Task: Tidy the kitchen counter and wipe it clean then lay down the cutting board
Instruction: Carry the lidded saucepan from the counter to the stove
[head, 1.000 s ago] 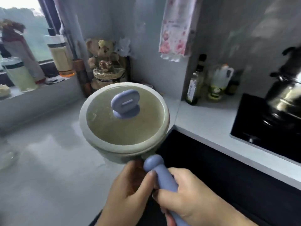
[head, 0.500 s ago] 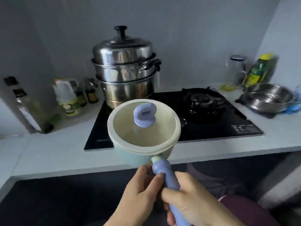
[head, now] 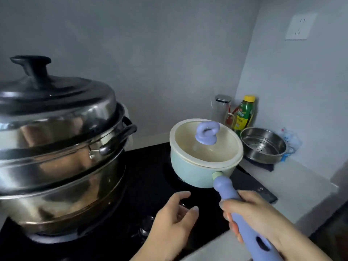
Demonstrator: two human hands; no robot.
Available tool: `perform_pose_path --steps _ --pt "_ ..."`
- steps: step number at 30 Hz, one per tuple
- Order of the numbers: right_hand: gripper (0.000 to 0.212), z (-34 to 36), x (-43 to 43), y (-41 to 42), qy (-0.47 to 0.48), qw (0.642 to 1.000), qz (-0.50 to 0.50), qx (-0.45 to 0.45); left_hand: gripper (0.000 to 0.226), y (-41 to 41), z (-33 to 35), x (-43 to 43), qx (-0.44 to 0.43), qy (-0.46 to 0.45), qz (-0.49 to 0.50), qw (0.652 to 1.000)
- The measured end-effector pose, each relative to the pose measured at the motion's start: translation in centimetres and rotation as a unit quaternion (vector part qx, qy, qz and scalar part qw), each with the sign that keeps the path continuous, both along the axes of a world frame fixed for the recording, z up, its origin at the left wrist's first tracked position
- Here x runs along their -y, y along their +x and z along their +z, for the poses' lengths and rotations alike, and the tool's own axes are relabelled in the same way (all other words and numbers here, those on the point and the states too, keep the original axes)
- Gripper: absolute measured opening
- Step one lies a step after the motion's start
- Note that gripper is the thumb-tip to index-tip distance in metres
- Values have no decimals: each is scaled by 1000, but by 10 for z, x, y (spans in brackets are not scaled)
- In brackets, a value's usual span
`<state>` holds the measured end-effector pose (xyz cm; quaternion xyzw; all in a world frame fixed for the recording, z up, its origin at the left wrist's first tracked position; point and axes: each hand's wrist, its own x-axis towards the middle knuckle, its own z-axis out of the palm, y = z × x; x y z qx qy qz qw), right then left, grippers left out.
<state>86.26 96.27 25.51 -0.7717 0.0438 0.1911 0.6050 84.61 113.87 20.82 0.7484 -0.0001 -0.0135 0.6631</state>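
A small pale green saucepan (head: 192, 172) with a cream-rimmed glass lid (head: 205, 147) and a purple knob sits over the right side of the black hob (head: 150, 178). Whether it rests on the burner or hovers just above it, I cannot tell. My right hand (head: 259, 217) grips its long purple handle (head: 228, 193). My left hand (head: 173, 223) is off the handle, fingers apart, holding nothing, over the hob's front. No cutting board or cloth is in view.
A tall lidded steel steamer pot (head: 56, 151) fills the hob's left half. At the back right stand a steel steamer basket (head: 263, 146), a yellow-capped green bottle (head: 243, 113) and a clear jar (head: 220, 108). White counter (head: 301, 187) runs right of the hob.
I turned from the window corner to the hob and carried the saucepan over its right burner. My left hand has let go of the handle and opened.
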Motion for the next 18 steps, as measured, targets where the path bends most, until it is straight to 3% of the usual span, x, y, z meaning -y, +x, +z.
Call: perform_pose_path --steps 4,18 --pt "23 9 -2 53 21 998 -41 -35 26 36 -10 -11 -9 30 7 999" --pt "25 -2 23 141 -3 997 45 -68 32 95 -23 7 -56 96 108 988"
